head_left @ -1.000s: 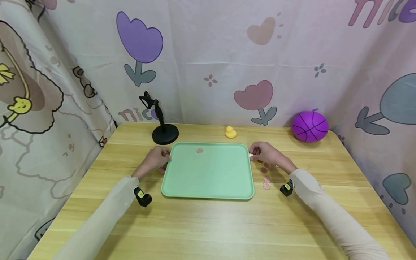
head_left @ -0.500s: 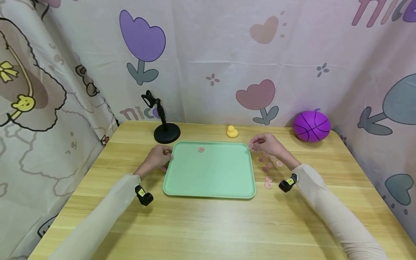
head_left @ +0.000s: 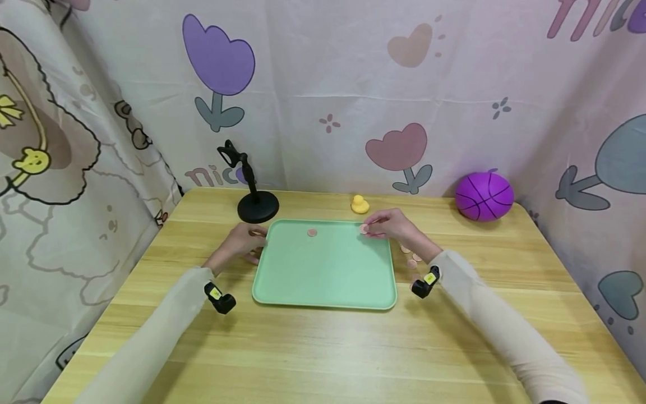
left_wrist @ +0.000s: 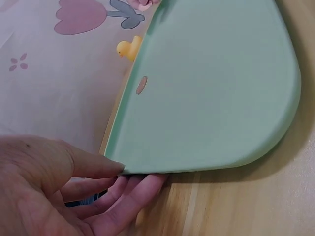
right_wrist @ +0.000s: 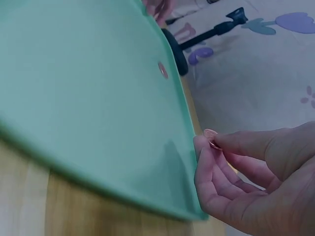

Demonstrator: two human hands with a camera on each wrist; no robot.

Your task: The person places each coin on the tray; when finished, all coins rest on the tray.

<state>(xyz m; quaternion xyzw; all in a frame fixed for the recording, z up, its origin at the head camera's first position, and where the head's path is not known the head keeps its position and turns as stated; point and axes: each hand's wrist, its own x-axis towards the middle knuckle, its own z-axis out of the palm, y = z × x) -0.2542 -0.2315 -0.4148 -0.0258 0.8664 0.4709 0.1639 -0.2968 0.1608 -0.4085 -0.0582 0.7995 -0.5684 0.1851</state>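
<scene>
A shallow mint-green tray lies on the wooden table, and one copper-coloured coin rests in it near the back rim. At the tray's left end my left hand grips the rim; the left wrist view shows the thumb on top and fingers below the edge. Over the tray's back right corner, my right hand pinches another coin between thumb and fingertips. Several more coins lie on the table right of the tray, partly hidden by the right hand and wrist.
Behind the tray sits a yellow rubber duck. A black stand with a round base is at the back left. A purple ball lies at the back right, before a printed cloth backdrop.
My right hand has moved left from beside the tray's right edge to over its back right corner, with the coin in its fingers. The left hand stays at the rim.
</scene>
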